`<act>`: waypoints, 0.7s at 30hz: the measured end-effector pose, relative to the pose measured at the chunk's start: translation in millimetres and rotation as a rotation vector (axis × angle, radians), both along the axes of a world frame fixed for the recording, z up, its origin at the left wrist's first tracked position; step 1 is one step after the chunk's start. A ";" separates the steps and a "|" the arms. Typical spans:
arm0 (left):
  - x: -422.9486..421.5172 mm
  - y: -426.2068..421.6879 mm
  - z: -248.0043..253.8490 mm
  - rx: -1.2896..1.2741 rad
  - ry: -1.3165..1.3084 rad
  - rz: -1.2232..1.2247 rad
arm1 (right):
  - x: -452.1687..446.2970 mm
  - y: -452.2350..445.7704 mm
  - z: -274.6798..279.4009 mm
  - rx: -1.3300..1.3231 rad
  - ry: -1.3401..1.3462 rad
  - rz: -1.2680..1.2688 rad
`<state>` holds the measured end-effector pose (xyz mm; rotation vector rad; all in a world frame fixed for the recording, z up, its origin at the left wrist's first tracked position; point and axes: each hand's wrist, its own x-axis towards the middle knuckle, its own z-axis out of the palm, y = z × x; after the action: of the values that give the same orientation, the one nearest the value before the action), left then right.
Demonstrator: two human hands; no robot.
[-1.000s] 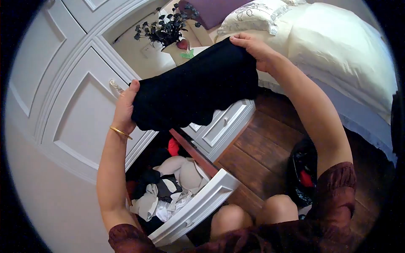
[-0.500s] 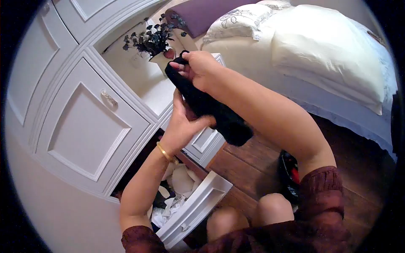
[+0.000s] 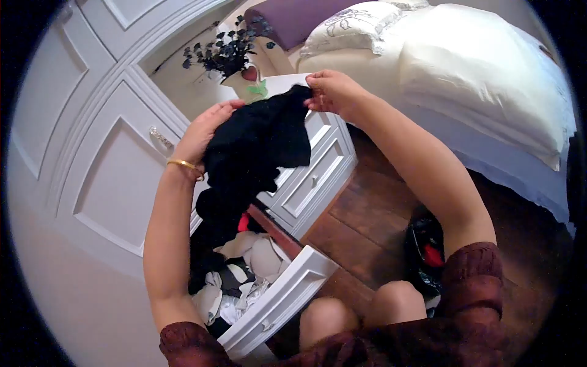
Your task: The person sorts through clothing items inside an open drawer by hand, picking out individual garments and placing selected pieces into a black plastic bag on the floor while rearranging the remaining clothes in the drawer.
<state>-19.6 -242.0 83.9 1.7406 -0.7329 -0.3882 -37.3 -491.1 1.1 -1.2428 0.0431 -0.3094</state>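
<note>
A piece of soft black clothing hangs spread between my two hands, above an open drawer; its exact kind does not show. My left hand is closed on its upper left edge, the fingers partly hidden by the cloth. At the upper right corner, my right hand pinches the fabric between thumb and fingers. Below the cloth, the pulled-out white drawer holds a jumble of underclothes, with beige bra cups among them. Something red peeks out at the drawer's back.
A white bedside cabinet stands ahead, with a vase of dark flowers beyond the cloth. White wardrobe doors line the left. The bed is at the right. On the wooden floor sits a black bag with something red inside.
My hands have moved apart, the left one to the left and up, the right one to the right. The black clothing, bunched lengthwise before, now hangs opened out between them.
</note>
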 end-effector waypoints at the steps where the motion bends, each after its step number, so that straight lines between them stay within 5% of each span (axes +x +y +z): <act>1: 4.9 1.3 0.9 0.042 -0.004 -0.009 | -2.2 7.1 -1.2 -0.094 -0.045 0.018; 6: 5.9 -4.2 -3.1 0.212 -0.020 -0.016 | -37.3 69.5 9.1 -0.819 -0.537 0.097; 15: 17.0 -16.3 -41.2 -0.201 0.144 -0.032 | -24.0 78.0 6.9 -1.028 -0.475 -0.307; 18: 13.7 -22.6 -72.7 -0.326 0.018 -0.153 | -6.0 63.1 12.7 -0.967 -0.385 -0.361; 21: 6.3 -30.9 -96.6 -0.023 -0.238 -0.007 | -7.5 45.6 26.1 -1.000 -0.275 -0.431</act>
<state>-13.3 -272.8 -12.7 1.7813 -0.9102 -0.1776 -44.7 -445.6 27.2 -2.1684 -0.0952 -0.9490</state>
